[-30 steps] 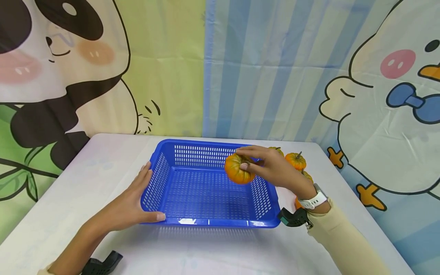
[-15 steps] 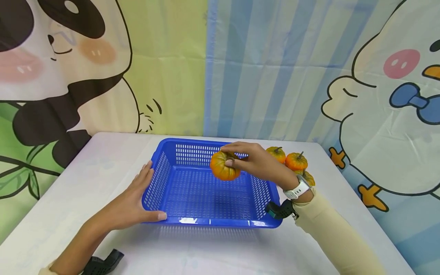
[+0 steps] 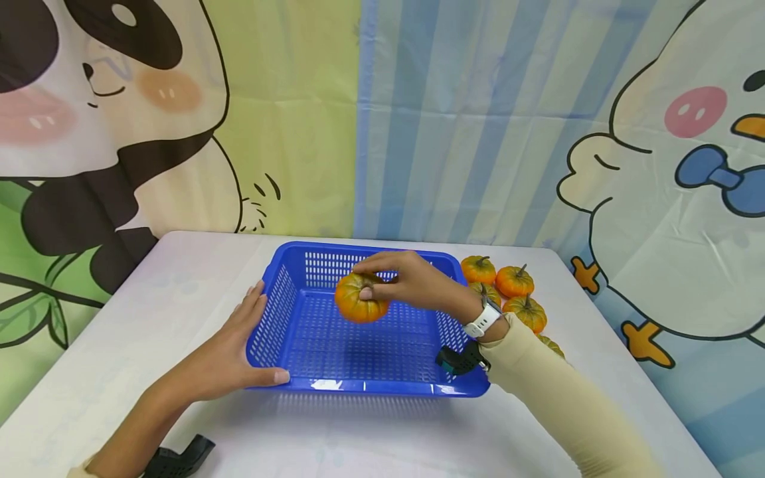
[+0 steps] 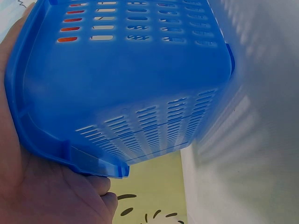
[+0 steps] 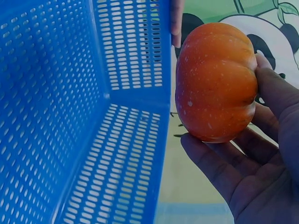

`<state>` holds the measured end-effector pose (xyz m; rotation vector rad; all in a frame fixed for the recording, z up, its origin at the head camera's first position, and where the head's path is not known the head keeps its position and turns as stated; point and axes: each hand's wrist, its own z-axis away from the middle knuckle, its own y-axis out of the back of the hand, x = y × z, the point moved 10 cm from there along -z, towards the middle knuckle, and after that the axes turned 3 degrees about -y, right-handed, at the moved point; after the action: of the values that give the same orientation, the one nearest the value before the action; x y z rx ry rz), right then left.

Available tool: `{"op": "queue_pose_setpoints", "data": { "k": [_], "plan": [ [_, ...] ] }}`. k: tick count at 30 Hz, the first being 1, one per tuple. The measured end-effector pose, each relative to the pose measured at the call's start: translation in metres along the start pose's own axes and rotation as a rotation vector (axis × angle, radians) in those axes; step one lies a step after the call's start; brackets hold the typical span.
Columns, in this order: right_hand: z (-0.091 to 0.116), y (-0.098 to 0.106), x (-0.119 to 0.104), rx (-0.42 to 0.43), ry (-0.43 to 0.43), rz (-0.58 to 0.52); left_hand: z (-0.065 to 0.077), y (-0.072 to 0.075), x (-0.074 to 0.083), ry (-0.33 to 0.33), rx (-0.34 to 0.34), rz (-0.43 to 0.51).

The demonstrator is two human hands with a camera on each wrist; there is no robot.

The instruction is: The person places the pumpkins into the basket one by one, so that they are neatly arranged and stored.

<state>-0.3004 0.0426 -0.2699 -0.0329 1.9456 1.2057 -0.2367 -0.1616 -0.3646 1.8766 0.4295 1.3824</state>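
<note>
My right hand [image 3: 412,282] pinches a small orange pumpkin [image 3: 349,303] between thumb and fingers, above the inside of the blue plastic basket [image 3: 394,387]. In the right wrist view the pumpkin's smooth orange underside [image 5: 212,86] shows, with the fingertips round its far side. My left hand [image 3: 224,358] lies against the basket's near left corner, thumb on the front rim and fingers stretched along the left side. The left wrist view shows the palm [image 4: 60,191] against the basket's outer rim. No pumpkin shows on the visible basket floor.
Several more orange pumpkins [image 3: 514,281] sit on the white table [image 3: 203,279] right of the basket, partly behind the right forearm. A cartoon-printed curtain [image 3: 293,133] hangs behind the table.
My right hand has carried the pumpkin leftward from the basket's right side to over its middle. More pumpkins on the right have come into sight. The left hand has stayed put.
</note>
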Motion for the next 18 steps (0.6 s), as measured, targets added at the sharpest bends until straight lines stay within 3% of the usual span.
{"op": "queue_pose_setpoints", "data": {
  "k": [12, 18],
  "plan": [
    [-0.025, -0.029, 0.003, -0.055, -0.001, 0.034, -0.002, -0.002, 0.0, 0.013, -0.006, -0.016],
    [-0.04, -0.053, 0.006, -0.111, -0.034, 0.038, 0.001, -0.001, 0.0, -0.001, -0.004, -0.004]
  ]
}}
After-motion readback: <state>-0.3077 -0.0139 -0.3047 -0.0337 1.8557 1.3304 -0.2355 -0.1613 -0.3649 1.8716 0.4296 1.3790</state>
